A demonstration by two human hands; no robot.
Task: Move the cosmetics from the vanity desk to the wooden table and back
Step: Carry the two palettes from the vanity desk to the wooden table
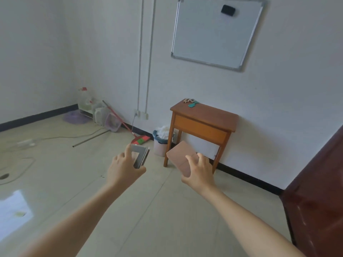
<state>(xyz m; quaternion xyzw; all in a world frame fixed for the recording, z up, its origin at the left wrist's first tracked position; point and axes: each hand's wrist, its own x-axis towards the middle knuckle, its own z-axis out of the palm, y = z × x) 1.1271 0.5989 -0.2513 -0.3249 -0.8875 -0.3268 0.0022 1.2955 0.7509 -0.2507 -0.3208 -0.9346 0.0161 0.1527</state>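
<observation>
My left hand (124, 168) grips a flat grey palette case (140, 156), held out over the floor. My right hand (199, 172) grips a flat pink palette case (181, 154) from its near end. Ahead stands the small wooden table (213, 117) against the white wall. On its far left corner lie a teal comb (193, 104) and several small brown cosmetic sticks (188, 100). Both hands are short of the table, the pink case overlapping its front left leg in view.
A pink waste bin (161, 142) with a blue liner stands left of the table. A red broom (128, 127), a metal rod, cables and plastic containers (92, 108) clutter the far left corner. Dark wooden furniture (319, 191) fills the right edge. A whiteboard (217, 32) hangs above.
</observation>
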